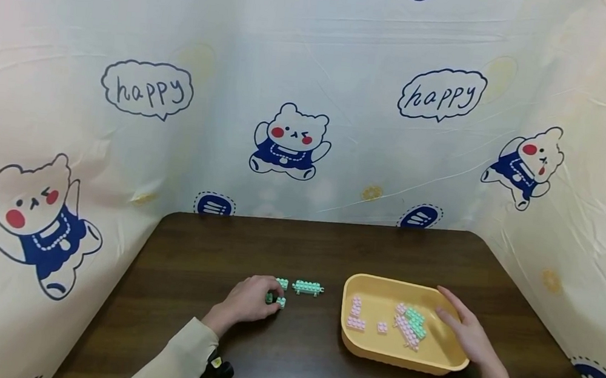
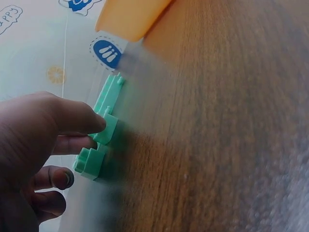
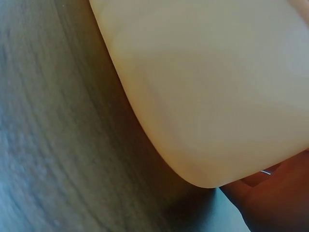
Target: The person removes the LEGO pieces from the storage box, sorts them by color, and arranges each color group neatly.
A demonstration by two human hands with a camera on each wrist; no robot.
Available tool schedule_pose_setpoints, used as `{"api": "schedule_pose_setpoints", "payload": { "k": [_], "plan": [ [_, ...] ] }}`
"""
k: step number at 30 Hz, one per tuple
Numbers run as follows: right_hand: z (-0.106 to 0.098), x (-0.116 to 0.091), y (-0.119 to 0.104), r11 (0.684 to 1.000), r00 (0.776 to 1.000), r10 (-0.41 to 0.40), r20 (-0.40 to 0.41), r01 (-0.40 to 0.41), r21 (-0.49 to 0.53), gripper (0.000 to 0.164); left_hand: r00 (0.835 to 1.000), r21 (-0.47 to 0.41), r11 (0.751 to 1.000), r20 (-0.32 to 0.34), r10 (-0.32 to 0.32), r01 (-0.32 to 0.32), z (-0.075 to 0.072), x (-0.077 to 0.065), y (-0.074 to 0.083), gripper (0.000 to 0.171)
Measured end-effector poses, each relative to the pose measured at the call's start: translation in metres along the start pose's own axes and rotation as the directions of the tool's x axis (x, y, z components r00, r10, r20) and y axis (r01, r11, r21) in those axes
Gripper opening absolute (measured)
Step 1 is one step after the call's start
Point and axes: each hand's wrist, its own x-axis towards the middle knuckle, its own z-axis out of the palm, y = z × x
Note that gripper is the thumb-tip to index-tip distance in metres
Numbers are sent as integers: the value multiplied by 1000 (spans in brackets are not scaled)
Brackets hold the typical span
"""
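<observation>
With thumb and fingers my left hand (image 1: 254, 299) pinches a small green building block (image 2: 110, 128) low over the table. Another green block (image 2: 91, 162) shows just beyond its fingers in the left wrist view. A longer green studded piece (image 1: 308, 287) lies to the right of this hand, and part of one more green piece (image 1: 283, 283) shows behind the fingertips. At the right end of a yellow tray (image 1: 396, 359), my right hand (image 1: 467, 332) holds the wall, thumb inside and fingers along the outside. Its fingers are mostly hidden behind the tray in the right wrist view.
Inside the tray lie several pink blocks (image 1: 356, 324) on the left and a joined pink-and-green cluster (image 1: 410, 326) further right. The brown wooden table (image 1: 254, 245) ends at a patterned white cloth (image 1: 306, 43) behind and at both sides.
</observation>
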Motion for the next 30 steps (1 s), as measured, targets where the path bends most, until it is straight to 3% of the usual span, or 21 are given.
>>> {"api": "schedule_pose_setpoints", "payload": {
  "k": [10, 21, 30],
  "plan": [
    [-1, 0, 0, 1000, 1000, 4, 8, -4, 7, 62, 1000, 22, 1000, -7, 5, -5, 1, 1, 0, 14],
    [1, -1, 0, 1000, 1000, 0, 13, -1, 15, 61, 999, 21, 1000, 32, 7, -7, -4, 1, 2, 18],
    [0, 0, 1, 1000, 1000, 0, 15, -1, 21, 61, 996, -6, 996, -11, 89, -89, -17, 9, 11, 20]
  ]
}}
